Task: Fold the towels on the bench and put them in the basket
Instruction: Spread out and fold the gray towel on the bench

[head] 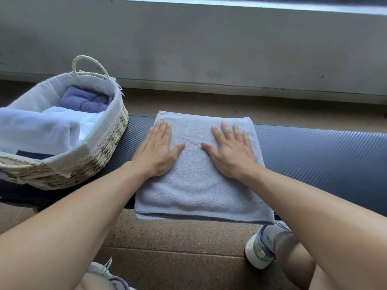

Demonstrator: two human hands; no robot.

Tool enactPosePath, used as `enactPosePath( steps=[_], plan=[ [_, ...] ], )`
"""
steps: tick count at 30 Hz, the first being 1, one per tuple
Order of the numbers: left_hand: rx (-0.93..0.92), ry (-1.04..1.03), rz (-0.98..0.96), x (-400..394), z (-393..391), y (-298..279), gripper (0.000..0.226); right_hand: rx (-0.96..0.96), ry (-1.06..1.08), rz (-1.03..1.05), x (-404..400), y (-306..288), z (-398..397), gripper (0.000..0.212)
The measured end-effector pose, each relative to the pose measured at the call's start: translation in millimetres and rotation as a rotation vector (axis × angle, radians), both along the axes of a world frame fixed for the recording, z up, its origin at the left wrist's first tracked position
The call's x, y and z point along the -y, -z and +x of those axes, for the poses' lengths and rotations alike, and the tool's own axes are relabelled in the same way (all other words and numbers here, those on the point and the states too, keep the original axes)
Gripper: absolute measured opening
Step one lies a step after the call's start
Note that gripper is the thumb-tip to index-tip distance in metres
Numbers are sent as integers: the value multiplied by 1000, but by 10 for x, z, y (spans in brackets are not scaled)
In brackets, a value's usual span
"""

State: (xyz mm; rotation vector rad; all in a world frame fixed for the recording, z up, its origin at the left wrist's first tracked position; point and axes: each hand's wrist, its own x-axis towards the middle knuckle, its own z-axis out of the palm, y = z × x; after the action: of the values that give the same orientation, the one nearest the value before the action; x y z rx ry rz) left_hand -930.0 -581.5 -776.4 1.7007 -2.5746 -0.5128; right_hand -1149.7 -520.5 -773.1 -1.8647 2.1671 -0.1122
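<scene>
A light grey-blue towel point(196, 185), folded into a rectangle, lies across the dark padded bench point(314, 155), its near edge hanging slightly over the bench's front. My left hand point(157, 149) lies flat on the towel's left part, fingers straight. My right hand point(232, 149) presses flat on its right part, fingers spread. To the left on the bench stands a woven basket point(109, 147) with a pale cloth liner. Inside it lie a white towel point(41, 128) and a purple-blue towel point(85, 99).
The bench runs on to the right of the towel. Behind it are a tiled floor strip and a grey concrete wall point(209, 49). Below the bench I see speckled floor, my knees and my white sneakers point(261, 245).
</scene>
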Motion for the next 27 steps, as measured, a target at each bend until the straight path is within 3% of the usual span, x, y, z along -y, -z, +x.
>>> enactPosePath(
  steps=[9, 13, 16, 21, 27],
  plan=[
    [0, 49, -17, -211, 112, -88, 81, 12, -46, -23, -82, -99, 55, 77],
    [-46, 88, -2, -320, 339, -160, 79, 67, -177, -40, -280, -231, 223, 76],
    [-6, 166, 11, -490, 505, -157, 90, 92, -352, -51, -509, -277, 332, 74],
    [45, 312, -63, -828, 688, -76, 103, 106, -672, -154, -830, -273, 394, 51],
    [-2, 403, -261, -1074, 784, 209, 97, 32, -724, -211, -981, -139, 419, 47]
  ],
)
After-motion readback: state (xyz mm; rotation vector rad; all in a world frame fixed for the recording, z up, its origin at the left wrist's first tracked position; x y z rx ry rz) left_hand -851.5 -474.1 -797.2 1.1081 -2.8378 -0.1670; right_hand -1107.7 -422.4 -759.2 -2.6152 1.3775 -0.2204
